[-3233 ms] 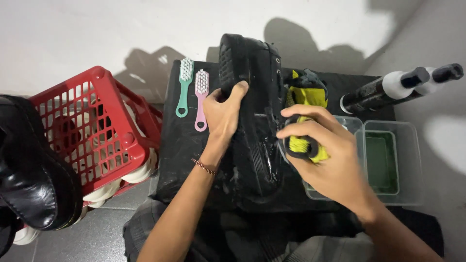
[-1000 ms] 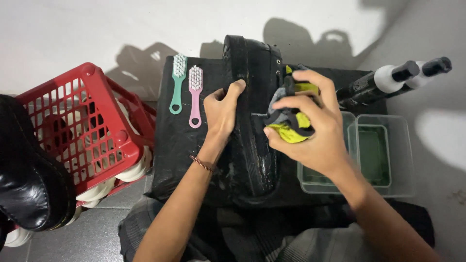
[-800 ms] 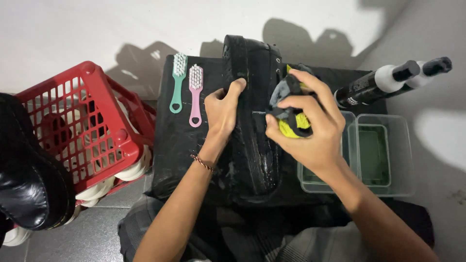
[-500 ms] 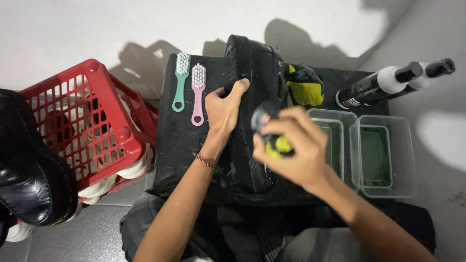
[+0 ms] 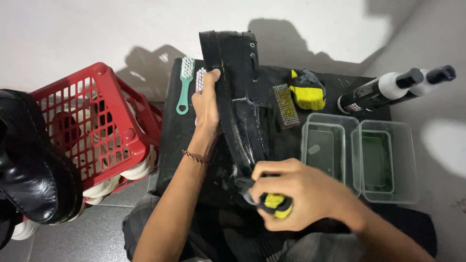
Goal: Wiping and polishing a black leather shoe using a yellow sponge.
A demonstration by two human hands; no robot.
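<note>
The right hand [image 5: 303,191] is curled tight around a small yellow and black scrubbing brush [image 5: 272,204], its bristle end pressed against the near end of the tall black leather boot [image 5: 238,104]. The left hand [image 5: 206,104] wraps its fingers over the boot's sole edge near the far end and steadies it.

The step in hand looks like scrubbing the boot's wet, soapy side; white suds streak the leather near the middle. The next stroke likely calls for the left hand to hold firm while the brush travels along the leather, since the wet surface may slip.

The boot lies on its side on the black cloth-covered desk [image 5: 179,155], its long axis running from the person outward toward the white wall, with the eyelet side turned right and the sole left.

Beside the left hand lie a mint green plastic brush [image 5: 183,85] and a pink brush [image 5: 199,80], mostly hidden. To the right sit a wire-bristle brush [image 5: 284,106], a second yellow brush [image 5: 307,91], 2 clear plastic tubs of greenish water [image 5: 388,160] and 2 black bottles with white collars [image 5: 388,90]. At far left stands a red plastic crate [image 5: 92,121], with another shiny black boot [image 5: 31,170] beside it.
</note>
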